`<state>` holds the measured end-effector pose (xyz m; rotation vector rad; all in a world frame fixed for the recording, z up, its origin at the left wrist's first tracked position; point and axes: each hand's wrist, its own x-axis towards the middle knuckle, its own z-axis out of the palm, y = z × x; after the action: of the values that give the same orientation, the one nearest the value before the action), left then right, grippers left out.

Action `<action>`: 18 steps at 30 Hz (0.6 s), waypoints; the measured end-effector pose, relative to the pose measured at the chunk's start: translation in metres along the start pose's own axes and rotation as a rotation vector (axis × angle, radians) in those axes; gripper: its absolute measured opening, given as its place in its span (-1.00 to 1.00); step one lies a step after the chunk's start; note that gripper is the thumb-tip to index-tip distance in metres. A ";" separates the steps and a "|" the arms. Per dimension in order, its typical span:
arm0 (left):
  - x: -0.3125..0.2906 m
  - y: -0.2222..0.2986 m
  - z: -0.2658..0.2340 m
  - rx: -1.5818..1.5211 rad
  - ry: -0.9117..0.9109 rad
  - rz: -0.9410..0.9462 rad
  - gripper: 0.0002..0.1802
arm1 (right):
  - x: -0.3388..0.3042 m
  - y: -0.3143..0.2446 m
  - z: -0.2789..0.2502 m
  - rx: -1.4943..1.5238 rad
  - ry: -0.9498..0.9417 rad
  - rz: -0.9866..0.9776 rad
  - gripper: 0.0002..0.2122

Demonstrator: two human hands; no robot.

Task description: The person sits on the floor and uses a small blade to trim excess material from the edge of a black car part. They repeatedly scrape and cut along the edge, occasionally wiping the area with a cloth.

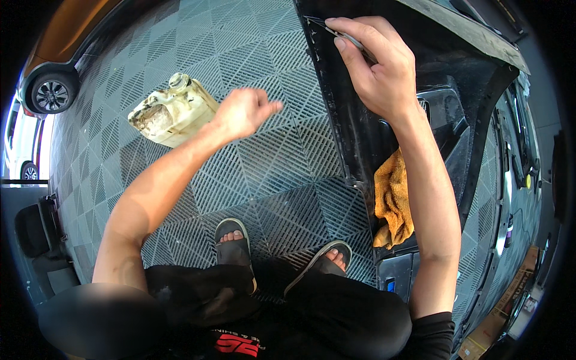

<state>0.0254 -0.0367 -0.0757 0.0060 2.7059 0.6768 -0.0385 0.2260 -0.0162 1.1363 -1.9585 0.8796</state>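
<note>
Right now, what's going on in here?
Somebody's right hand pinches a thin tool, its tip near the edge of a big black panel. The left hand is curled and blurred near a yellowish jug on the floor; I can't tell whether it holds anything. An orange cloth lies on the panel.

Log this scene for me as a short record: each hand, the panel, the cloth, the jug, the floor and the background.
Left hand: fingers curled, nothing seen in it
Right hand: pinching a thin tool near the panel's edge
Panel: black, right of the jug
Cloth: orange, on the panel, partly behind the right forearm
Jug: pale yellowish, dark-smudged, on the floor
Floor: grey ribbed tiles
Background: orange car, upper left
</note>
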 end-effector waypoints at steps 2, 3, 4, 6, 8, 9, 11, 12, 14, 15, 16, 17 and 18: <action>0.006 -0.002 -0.018 -0.239 0.205 0.081 -0.63 | 0.006 0.004 0.005 -0.001 0.027 -0.083 -0.75; 0.011 -0.010 -0.026 -0.378 0.331 0.190 -0.64 | 0.008 0.002 0.008 0.004 0.027 -0.058 -0.75; 0.016 -0.005 -0.036 -0.459 0.410 0.318 -0.66 | 0.006 0.000 0.008 0.001 0.023 -0.029 -0.75; 0.017 0.010 -0.061 -0.576 0.487 0.522 -0.63 | 0.004 0.000 0.007 -0.017 0.015 0.000 -0.74; 0.009 0.035 -0.090 -0.610 0.458 0.671 -0.60 | 0.003 0.000 0.003 -0.045 0.010 -0.001 -0.73; 0.009 0.042 -0.092 -0.755 0.495 0.619 -0.59 | 0.005 0.000 0.005 -0.034 0.018 -0.008 -0.73; 0.008 0.062 -0.096 -0.824 0.526 0.727 -0.63 | 0.005 0.002 0.006 -0.023 0.022 -0.014 -0.72; 0.007 0.063 -0.100 -0.765 0.567 0.686 -0.66 | 0.005 0.000 0.007 -0.020 0.008 0.013 -0.73; 0.008 0.064 -0.108 -0.647 0.643 0.604 -0.68 | 0.006 -0.004 0.008 -0.015 -0.023 0.070 -0.73; 0.008 0.066 -0.108 -0.631 0.668 0.601 -0.68 | 0.005 -0.004 0.009 -0.065 -0.018 0.040 -0.74; 0.007 0.070 -0.107 -0.614 0.692 0.599 -0.68 | 0.003 -0.002 0.010 -0.114 -0.014 0.010 -0.75; 0.008 0.073 -0.106 -0.598 0.716 0.597 -0.67 | 0.001 -0.001 0.011 -0.164 -0.010 -0.020 -0.76; 0.008 0.073 -0.105 -0.607 0.717 0.604 -0.68 | -0.003 -0.001 0.012 -0.211 -0.013 -0.011 -0.77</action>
<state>-0.0231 -0.0193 0.0419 0.5394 2.9993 1.9816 -0.0390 0.2169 -0.0250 1.0305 -2.0000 0.6431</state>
